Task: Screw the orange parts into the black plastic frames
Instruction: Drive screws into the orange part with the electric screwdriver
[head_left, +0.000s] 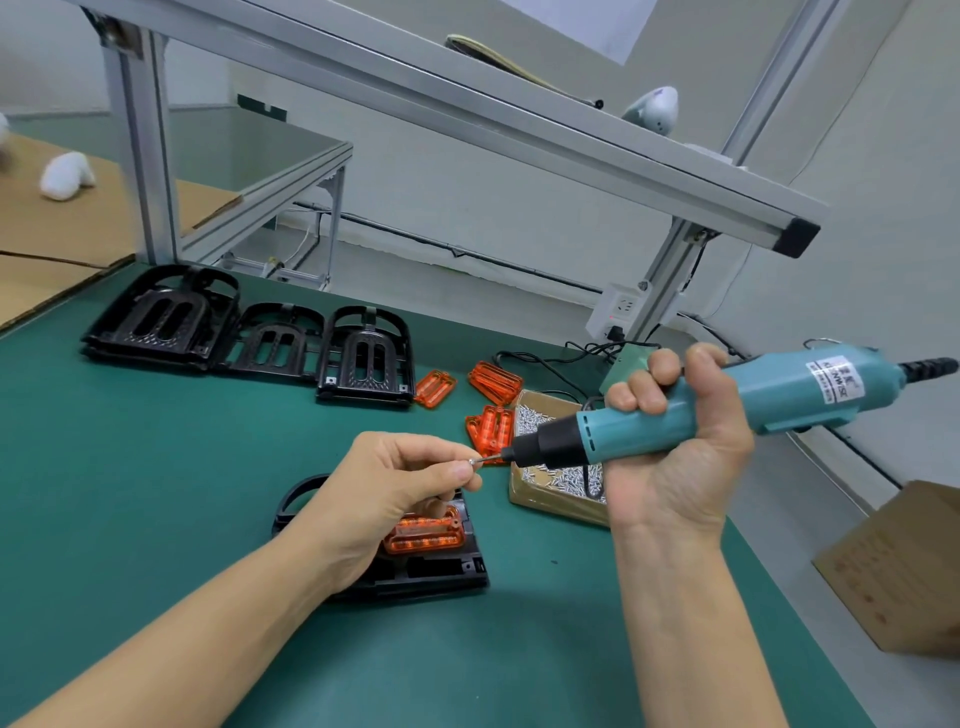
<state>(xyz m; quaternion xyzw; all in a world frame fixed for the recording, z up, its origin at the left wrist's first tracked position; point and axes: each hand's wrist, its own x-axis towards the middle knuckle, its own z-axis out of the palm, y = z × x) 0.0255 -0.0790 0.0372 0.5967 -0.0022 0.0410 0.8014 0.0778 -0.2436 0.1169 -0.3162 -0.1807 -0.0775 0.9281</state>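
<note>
A black plastic frame (431, 574) lies on the green mat in front of me with an orange part (426, 535) seated in it. My left hand (395, 488) hovers above it and pinches a small screw (471, 461) between thumb and forefinger. My right hand (670, 447) grips a teal electric screwdriver (727, 402), held nearly level, its bit tip touching the screw. Loose orange parts (491, 431) lie further back.
Black frames (260, 343) stand in a row at the back left. A cardboard box of screws (556, 499) sits under the screwdriver. Aluminium posts and a shelf rail (467, 119) cross overhead. A power strip (621, 309) hangs on the right post; a cardboard box (904, 566) is at right.
</note>
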